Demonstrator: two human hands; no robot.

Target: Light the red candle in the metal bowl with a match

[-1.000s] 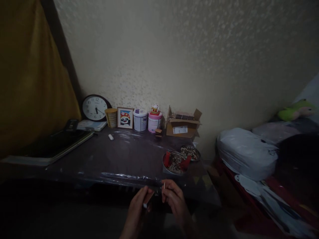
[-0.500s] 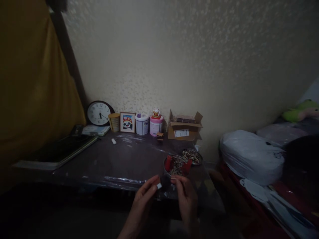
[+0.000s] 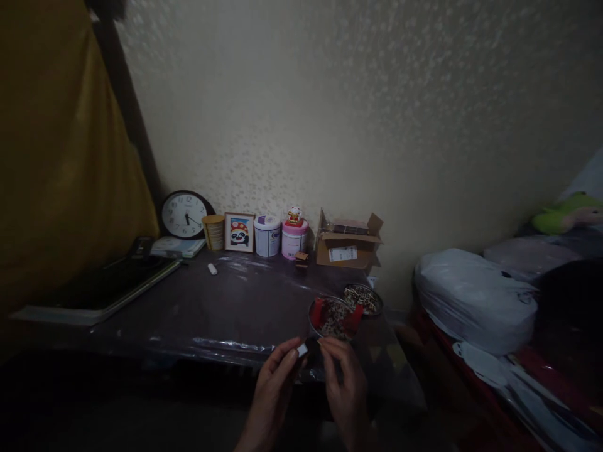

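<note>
The counter (image 3: pixel 226 301) lies under a glossy clear plastic sheet (image 3: pixel 235 344) that crinkles at the front edge. The round tin (image 3: pixel 332 316) has a shiny metal rim, and the open box (image 3: pixel 347 242) behind it is matt brown cardboard. The wall (image 3: pixel 358 113) is rough and speckled, and the curtain (image 3: pixel 51 157) is matt yellow cloth.

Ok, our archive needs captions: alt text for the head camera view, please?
In a dim room, the person's left hand holds a small box by the front edge of a dark table, the right hand close beside it. Behind them sits a round tin; a clock leans against the wall.
</note>
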